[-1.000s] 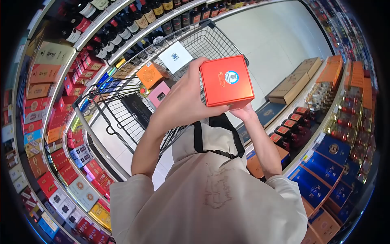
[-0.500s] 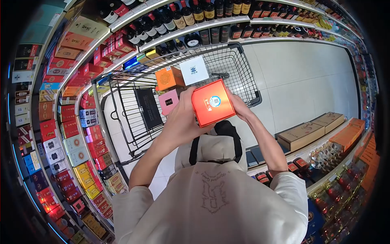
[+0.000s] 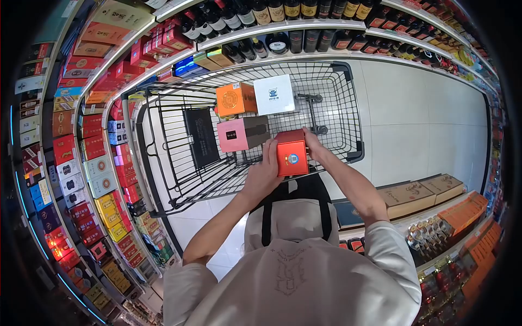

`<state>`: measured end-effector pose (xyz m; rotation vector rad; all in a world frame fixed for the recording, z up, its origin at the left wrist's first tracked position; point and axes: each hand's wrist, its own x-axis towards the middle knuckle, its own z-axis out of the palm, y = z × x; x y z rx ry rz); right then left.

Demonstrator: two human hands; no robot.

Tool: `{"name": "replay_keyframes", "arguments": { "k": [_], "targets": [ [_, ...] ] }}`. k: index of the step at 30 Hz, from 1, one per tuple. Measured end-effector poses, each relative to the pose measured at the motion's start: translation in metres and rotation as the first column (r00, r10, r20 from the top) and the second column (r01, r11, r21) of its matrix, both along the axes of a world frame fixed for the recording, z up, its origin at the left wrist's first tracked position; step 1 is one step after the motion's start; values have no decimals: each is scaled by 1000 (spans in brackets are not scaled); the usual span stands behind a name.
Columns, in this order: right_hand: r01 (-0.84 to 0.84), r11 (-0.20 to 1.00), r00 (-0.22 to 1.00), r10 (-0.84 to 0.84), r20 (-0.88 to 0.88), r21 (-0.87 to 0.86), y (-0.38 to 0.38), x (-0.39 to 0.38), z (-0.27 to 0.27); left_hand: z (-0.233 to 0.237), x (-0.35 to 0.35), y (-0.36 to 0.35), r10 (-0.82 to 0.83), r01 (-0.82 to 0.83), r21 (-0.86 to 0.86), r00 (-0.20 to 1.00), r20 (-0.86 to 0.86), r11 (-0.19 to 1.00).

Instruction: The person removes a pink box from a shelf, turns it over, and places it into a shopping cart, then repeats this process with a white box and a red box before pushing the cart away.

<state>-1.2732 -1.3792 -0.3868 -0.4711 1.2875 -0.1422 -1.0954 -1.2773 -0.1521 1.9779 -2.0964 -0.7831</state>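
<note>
A red gift box [image 3: 292, 158] with a round blue-and-white sticker sits between my hands, low over the near side of the shopping cart [image 3: 356, 154]. My left hand [image 3: 264, 171] grips its left side and my right hand [image 3: 315, 145] its right. Whether its underside touches the basket is hidden. Inside the cart, a pink and dark box [image 3: 235, 136] lies just left of the red one. An orange box [image 3: 230, 101] and a white box [image 3: 273, 94] stand side by side behind it.
A black panel [image 3: 200, 138] hangs at the cart's left end. Shelves of boxed goods [image 3: 100, 174] curve along the left, and bottles [image 3: 304, 10] line the shelf beyond. Brown cartons [image 3: 408, 198] lie on a low shelf at right.
The red box has moved down and away from my body, to the cart's near side, with both hands still around it. The view has shifted, showing more of the pink box.
</note>
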Motion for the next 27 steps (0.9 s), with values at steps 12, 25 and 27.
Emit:
{"name": "replay_keyframes", "arguments": {
  "k": [12, 25, 27],
  "targets": [
    [458, 880, 884, -466, 46, 125, -14, 30, -141, -116, 21, -28, 50, -22, 174, 986, -159, 984],
    [398, 916, 907, -401, -127, -48, -30, 59, -178, -192, 38, -47, 159, -117, 356, 983, -91, 927],
    [396, 912, 911, -404, -83, -106, -27, 63, -188, -195, 42, -44, 241, -179, 328, 957, -161, 928]
  ]
}}
